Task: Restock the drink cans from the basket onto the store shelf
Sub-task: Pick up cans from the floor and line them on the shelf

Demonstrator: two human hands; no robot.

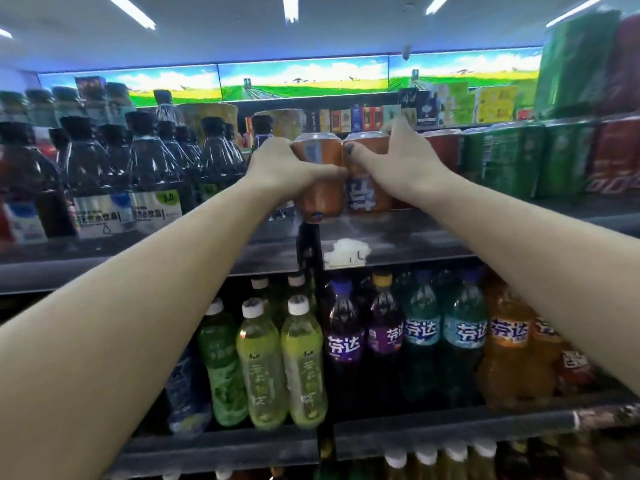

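Note:
Two orange drink cans stand side by side at the middle of the upper shelf [398,240]. My left hand [280,166] grips the left orange can [317,192], whose base hangs slightly past the shelf's divider. My right hand [394,161] wraps the right orange can [363,192], thumb across its front; this can rests on the shelf. The two cans touch each other. The basket is out of view.
Dark bottles [145,161] fill the shelf to the left. Red cans [443,147] and green cans [512,157] stand to the right. A white crumpled tag [346,251] lies on the shelf front. Below are green tea bottles [263,358] and coloured soda bottles [422,334].

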